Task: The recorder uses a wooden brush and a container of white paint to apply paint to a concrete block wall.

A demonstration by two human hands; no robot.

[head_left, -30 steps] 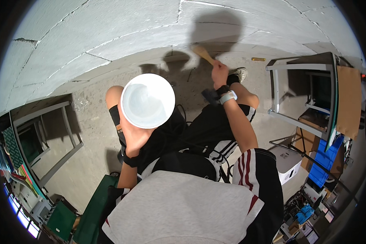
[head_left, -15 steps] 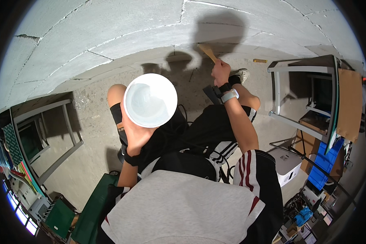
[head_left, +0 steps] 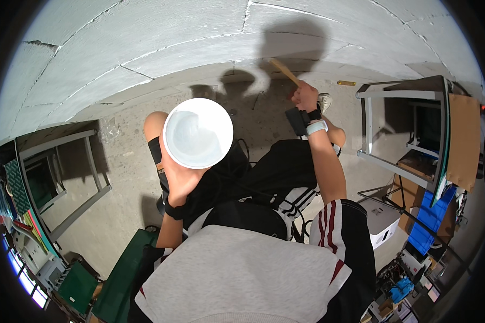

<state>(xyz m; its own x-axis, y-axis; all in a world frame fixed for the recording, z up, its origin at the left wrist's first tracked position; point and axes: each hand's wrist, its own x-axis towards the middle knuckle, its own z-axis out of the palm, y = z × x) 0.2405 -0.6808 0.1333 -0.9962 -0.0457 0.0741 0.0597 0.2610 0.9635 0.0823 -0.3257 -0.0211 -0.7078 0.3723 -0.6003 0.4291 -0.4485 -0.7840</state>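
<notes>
My left hand (head_left: 181,175) grips a round white tub (head_left: 226,121) from its near side, over my left thigh. Pale, whitish contents (head_left: 191,134) show inside it, too faint to name. My right hand (head_left: 306,97) is closed around a tan, flat, brush-like tool (head_left: 284,71). That tool points up and left toward the foot of the grey block wall (head_left: 199,48); I cannot tell whether its tip touches the wall.
A metal-framed table (head_left: 364,124) stands at the right, another metal frame (head_left: 91,156) at the left. On the floor by the wall lies a small yellow object (head_left: 346,83). A white box (head_left: 381,220), a blue bin (head_left: 428,220) and a green case (head_left: 121,277) are behind.
My right hand has moved right and slightly nearer, carrying the tan tool with it. The tub in my left hand has hardly moved.
</notes>
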